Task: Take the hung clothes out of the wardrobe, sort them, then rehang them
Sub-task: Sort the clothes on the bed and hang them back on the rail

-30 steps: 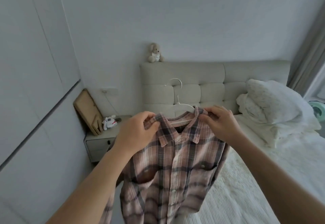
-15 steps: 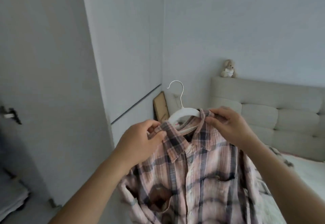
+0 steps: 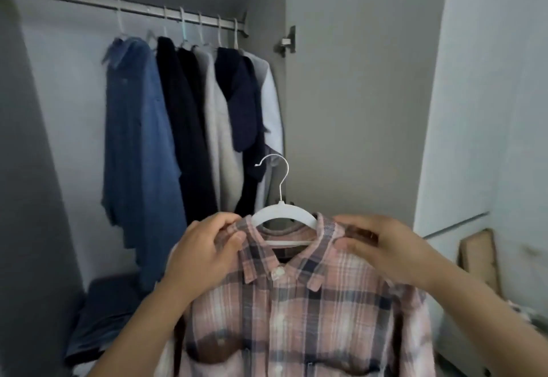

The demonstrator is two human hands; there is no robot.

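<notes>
Both hands grasping the plaid shirt — left hand and right hand pinching its shoulders; lift the hanger hook toward the rail at eleven o'clock, level.

- The plaid shirt is soft woven cloth, matt, in pink, white and navy checks.
- Its hanger has a smooth white plastic body and a thin, shiny metal hook.
- The wardrobe rail is dull grey metal.
- The denim shirt looks coarse and matt.
- The wardrobe door is smooth, matt grey board.
</notes>
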